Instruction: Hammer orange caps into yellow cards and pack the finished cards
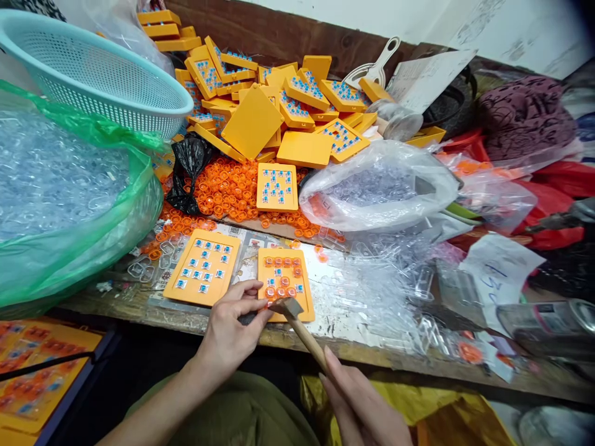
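My right hand [362, 402] grips the wooden handle of a small hammer [304, 337]. The metal head lies over the lower edge of a yellow plastic board [309, 310] on the bench. Orange rings [281, 262] sit in its top row and lower middle, and a few bare blue pieces [278, 272] show. My left hand [235, 322] is closed in a pinch at the board's lower left, fingertips at an orange ring partly covered by the hammer head. Left of it lies another yellow board [201, 266] with blue pieces in clear squares and no orange rings.
Behind are loose orange rings [227, 186] and a heap of yellow boards [253, 121]. A green bag of clear pieces [60, 173] and a blue basket [93, 68] stand left. A white bag [376, 186], loose clear parts [385, 297] and a jar [548, 322] are right.
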A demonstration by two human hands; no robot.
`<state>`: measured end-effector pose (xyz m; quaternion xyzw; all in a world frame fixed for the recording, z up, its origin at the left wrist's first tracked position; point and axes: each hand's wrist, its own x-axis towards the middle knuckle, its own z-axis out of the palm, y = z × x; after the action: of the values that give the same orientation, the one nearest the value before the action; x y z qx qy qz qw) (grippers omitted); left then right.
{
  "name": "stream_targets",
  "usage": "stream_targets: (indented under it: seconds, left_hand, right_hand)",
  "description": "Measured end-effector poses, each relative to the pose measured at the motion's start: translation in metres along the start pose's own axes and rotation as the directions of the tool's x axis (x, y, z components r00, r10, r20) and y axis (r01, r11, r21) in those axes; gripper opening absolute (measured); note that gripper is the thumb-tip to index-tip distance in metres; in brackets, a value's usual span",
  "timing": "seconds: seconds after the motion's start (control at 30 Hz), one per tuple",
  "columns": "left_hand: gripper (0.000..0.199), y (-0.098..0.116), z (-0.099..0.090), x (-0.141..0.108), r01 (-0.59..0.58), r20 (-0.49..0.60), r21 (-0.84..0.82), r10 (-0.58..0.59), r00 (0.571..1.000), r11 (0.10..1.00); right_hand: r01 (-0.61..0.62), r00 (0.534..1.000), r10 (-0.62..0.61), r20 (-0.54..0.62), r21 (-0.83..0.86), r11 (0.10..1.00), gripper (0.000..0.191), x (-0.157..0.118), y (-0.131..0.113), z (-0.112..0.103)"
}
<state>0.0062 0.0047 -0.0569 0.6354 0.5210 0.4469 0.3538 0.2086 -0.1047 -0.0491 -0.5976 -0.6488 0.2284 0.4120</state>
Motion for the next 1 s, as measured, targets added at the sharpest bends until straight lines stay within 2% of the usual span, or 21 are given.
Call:
stream_targets:
  seconds: [0.07, 0.1, 0.17, 0.23, 0.3, 0.4, 0.53, 0.7, 0.77, 0.83, 0.9, 0.93, 1.0]
  left_hand:
    - [0.01, 0.001, 0.0, -0.002, 0.061, -0.001, -0.041, -0.061, 0.998, 0.997]
    - [0.013, 0.003, -0.001, -0.002, 0.109, -0.004, -0.086, -0.11, 0.994, 0.99]
    - [0.029, 0.009, -0.001, 0.0, 0.232, 0.008, -0.216, -0.235, 0.972, 0.949]
    - [0.047, 0.018, -0.003, 0.005, 0.353, 0.066, -0.338, -0.352, 0.933, 0.872]
    - [0.056, 0.028, -0.004, 0.012, 0.443, 0.121, -0.388, -0.432, 0.894, 0.808]
    - [0.055, 0.04, -0.005, 0.024, 0.53, 0.112, -0.415, -0.536, 0.837, 0.74]
    - [0.045, 0.043, -0.001, 0.041, 0.59, 0.146, -0.499, -0.61, 0.779, 0.635]
    - [0.037, 0.043, 0.006, 0.048, 0.663, 0.359, -0.563, -0.577, 0.733, 0.492]
    - [0.04, 0.044, 0.005, 0.041, 0.666, 0.411, -0.58, -0.537, 0.737, 0.469]
    - [0.041, 0.045, 0.001, 0.029, 0.643, 0.401, -0.616, -0.521, 0.754, 0.455]
    - [0.039, 0.045, -0.005, 0.016, 0.618, 0.34, -0.66, -0.564, 0.753, 0.427]
    - [0.037, 0.045, -0.008, 0.011, 0.608, 0.297, -0.683, -0.606, 0.738, 0.405]
    - [0.034, 0.047, -0.013, 0.004, 0.6, 0.223, -0.72, -0.703, 0.676, 0.348]
  right_hand:
    - [-0.16, 0.987, 0.161, -0.005, 0.084, 0.984, 0.037, 0.005, -0.001, -0.002]
    - [-0.264, 0.964, 0.267, -0.01, 0.133, 0.955, 0.037, 0.011, -0.002, -0.003]
    - [-0.448, 0.883, 0.468, -0.021, 0.253, 0.857, 0.047, 0.027, -0.006, 0.0]
    - [-0.547, 0.808, 0.589, 0.014, 0.391, 0.74, 0.062, 0.048, -0.008, 0.007]
    - [-0.589, 0.766, 0.634, 0.106, 0.51, 0.626, 0.072, 0.067, -0.007, 0.015]
    - [-0.594, 0.748, 0.641, 0.174, 0.606, 0.529, 0.076, 0.083, -0.004, 0.024]
    - [-0.6, 0.752, 0.627, 0.206, 0.608, 0.52, 0.083, 0.083, -0.004, 0.025]
    - [-0.621, 0.735, 0.639, 0.225, 0.6, 0.504, 0.086, 0.085, -0.008, 0.023]
    - [-0.629, 0.745, 0.619, 0.248, 0.568, 0.53, 0.081, 0.087, -0.007, 0.026]
    - [-0.575, 0.814, 0.535, 0.227, 0.444, 0.687, 0.07, 0.09, -0.004, 0.03]
    - [-0.44, 0.897, 0.405, 0.18, 0.259, 0.86, 0.058, 0.093, -0.001, 0.033]
    - [-0.367, 0.927, 0.342, 0.155, 0.171, 0.915, 0.053, 0.095, 0.0, 0.034]
    - [-0.272, 0.958, 0.267, 0.1, 0.037, 0.962, 0.045, 0.1, 0.0, 0.033]
